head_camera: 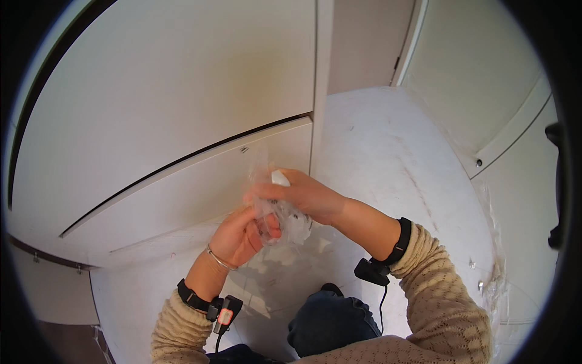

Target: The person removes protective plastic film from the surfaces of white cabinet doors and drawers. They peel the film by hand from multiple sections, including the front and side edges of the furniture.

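Observation:
Crumpled clear plastic film [293, 227], perhaps a small bag bearing dark print, is between my two hands. My left hand [238, 232] grips its lower left side with curled fingers. From the right, my right hand [311, 193] reaches over and holds its upper part, with the fingers blurred. A small white piece [280, 178] shows between the thumb and fingers of my right hand; what it is I cannot tell. Both hands are in front of a pale drawer front [182, 200], which stands slightly proud of the cabinet.
Above the drawer is a large pale cabinet panel [182, 91]. A white floor covering [373, 150] with scuff marks runs to a door [363, 45]. Clear plastic sheeting [495, 273] lies along the right wall. My bent knee [332, 323] is below; small bits [480, 285] lie on the floor.

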Available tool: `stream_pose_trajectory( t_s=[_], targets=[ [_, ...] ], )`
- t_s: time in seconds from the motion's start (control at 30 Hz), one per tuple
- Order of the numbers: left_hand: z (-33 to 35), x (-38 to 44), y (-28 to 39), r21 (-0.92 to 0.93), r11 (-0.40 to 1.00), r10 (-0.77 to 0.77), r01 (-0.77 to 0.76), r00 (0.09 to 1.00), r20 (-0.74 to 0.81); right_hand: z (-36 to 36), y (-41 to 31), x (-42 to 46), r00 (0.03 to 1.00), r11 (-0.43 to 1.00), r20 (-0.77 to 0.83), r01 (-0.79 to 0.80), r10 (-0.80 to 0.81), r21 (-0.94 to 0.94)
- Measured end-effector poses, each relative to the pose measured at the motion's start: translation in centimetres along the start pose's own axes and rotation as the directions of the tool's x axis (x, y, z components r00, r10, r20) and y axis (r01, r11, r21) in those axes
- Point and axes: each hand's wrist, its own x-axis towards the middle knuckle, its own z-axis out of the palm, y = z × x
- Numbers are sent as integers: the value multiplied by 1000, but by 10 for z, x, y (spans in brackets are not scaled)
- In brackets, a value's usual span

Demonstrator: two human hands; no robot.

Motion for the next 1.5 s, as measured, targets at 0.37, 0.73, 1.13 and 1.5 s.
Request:
stream_pose_trajectory(
  t_s=[0.37,0.73,1.13,1.5],
  targets=[
    [-36,-69,-22,-109,993,-3,-39,932,-363,49,53,-10,799,307,339,528,-497,-792],
    [-94,-121,-8,903,-49,797,427,562,-223,68,44,-71,487,499,860,789,-152,-358],
    [-38,-34,81,510,-749,659,423,551,512,-57,47,-171,978,409,210,189,6,-893],
    [75,36,59,253,-953,303,168,497,813,18,5,-220,998,382,0,25,-66,-924]
  ],
)
